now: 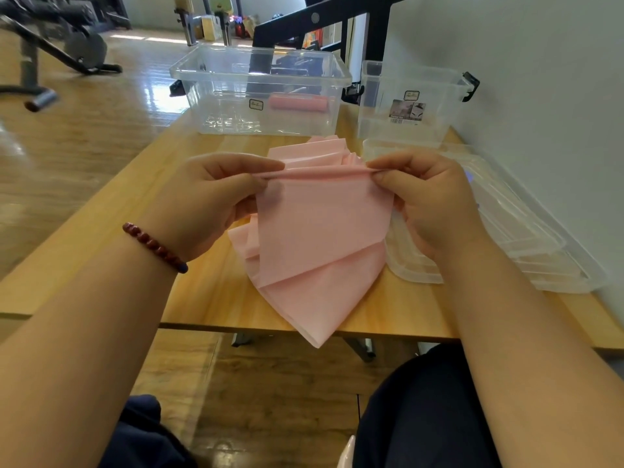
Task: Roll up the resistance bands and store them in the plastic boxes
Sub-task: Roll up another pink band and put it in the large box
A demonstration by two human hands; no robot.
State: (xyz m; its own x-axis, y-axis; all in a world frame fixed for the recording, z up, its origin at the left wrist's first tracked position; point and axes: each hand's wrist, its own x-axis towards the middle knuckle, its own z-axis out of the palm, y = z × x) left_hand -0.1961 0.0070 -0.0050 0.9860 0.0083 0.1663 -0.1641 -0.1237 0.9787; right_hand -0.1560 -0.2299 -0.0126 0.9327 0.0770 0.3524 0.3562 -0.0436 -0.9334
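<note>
A wide pink resistance band (317, 231) is held up over the wooden table (209, 292). Its top edge is turned into a thin roll. My left hand (206, 201) pinches the left end of that roll and my right hand (429, 201) pinches the right end. The loose rest of the band lies in folds on the table and hangs over the front edge. A rolled pink band (299, 103) lies inside the large clear plastic box (260, 72) at the back of the table. To the right of that box stands a smaller clear box (410, 96) with black latches.
Clear plastic lids (526, 244) lie stacked on the table's right side by the white wall (540, 62). A black metal frame (337, 15) rises behind the boxes. Gym equipment (50, 45) stands on the wooden floor at far left. My knees are under the table's front edge.
</note>
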